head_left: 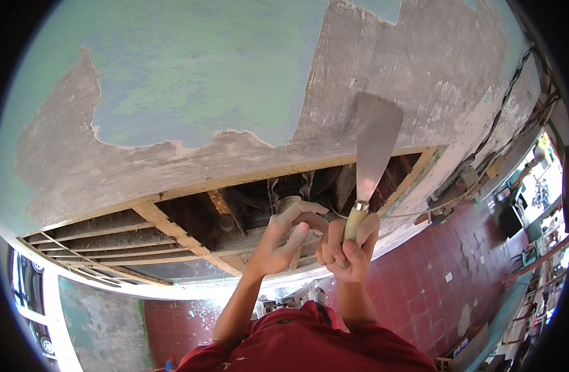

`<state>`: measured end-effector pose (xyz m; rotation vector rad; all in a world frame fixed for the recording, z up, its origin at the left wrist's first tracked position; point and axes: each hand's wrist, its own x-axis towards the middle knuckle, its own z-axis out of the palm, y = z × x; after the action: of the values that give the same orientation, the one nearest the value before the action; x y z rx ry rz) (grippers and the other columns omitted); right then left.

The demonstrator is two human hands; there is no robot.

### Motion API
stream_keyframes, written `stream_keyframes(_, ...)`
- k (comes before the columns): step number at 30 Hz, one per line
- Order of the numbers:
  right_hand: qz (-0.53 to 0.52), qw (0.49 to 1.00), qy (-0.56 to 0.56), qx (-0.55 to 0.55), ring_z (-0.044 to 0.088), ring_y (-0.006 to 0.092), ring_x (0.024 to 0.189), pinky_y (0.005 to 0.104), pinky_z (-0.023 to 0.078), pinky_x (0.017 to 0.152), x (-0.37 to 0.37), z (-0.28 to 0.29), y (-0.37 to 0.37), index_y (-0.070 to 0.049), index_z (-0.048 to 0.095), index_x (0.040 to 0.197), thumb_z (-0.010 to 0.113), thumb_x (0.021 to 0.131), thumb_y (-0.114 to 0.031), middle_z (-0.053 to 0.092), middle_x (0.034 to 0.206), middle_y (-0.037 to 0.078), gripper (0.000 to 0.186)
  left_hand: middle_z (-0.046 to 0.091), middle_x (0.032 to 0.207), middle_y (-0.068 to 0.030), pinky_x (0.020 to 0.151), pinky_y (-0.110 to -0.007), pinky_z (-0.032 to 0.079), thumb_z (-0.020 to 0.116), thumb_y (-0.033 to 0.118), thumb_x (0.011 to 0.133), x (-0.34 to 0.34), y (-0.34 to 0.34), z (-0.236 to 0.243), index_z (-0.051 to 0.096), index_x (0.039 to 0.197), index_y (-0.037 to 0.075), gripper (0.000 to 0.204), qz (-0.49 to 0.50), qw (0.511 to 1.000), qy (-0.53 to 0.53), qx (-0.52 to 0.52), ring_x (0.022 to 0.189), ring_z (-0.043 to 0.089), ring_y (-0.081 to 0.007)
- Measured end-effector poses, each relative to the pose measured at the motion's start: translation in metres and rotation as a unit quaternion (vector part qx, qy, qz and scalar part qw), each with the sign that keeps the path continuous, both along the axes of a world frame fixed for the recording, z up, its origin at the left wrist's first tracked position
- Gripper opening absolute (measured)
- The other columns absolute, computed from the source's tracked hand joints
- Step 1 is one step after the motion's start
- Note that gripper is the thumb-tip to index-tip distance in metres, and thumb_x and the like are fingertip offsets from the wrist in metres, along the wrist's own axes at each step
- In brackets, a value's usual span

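My right hand (349, 248) is closed round the pale yellow handle of a putty knife (377, 139). Its wide metal blade points up and stands in front of bare grey plaster; whether it touches the wall I cannot tell. Just left of it, my left hand (284, 239) is raised with curved fingers and the thumb apart from them, nothing visible between. Pale dust coats its fingers. Green-blue paint (198, 80) covers part of the wall, ending in ragged edges against the scraped grey plaster (414, 74).
Below the plaster runs a wooden-framed opening (167, 229) with slats at its left and dark hollows behind my hands. Cables (504, 105) run down the wall at right. Far below lies a red tiled floor (421, 273), with furniture and clutter along the right side.
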<state>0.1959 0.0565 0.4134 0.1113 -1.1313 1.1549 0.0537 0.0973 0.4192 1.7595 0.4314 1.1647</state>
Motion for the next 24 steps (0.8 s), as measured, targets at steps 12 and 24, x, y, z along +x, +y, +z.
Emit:
stream_keyframes(12,-0.011,0.999,-0.032,-0.018,0.038,0.0089,0.045,0.0232,0.033,0.038,-0.026,-0.061,-0.018,-0.007,0.037,0.092,0.049,0.087,0.006,0.048,0.059,0.014,0.018,0.066,0.096,-0.0156,0.087,-0.036,0.049,0.044,0.029,0.099,-0.011,0.003,0.002,0.052,0.117,-0.005,0.039,0.014,0.996,-0.077,-0.036,0.092,0.065,-0.0241)
stream_keyframes(24,-0.028,0.996,-0.010,-0.078,0.042,0.0093,0.042,0.0232,0.032,0.037,-0.046,-0.064,-0.027,-0.004,0.041,0.084,0.049,0.074,0.012,0.049,0.055,0.011,0.021,0.057,0.062,-0.0125,0.055,-0.030,0.042,0.048,0.013,0.095,0.005,0.007,0.032,0.058,0.088,-0.004,0.021,0.142,0.989,-0.042,-0.011,0.055,0.052,-0.0164)
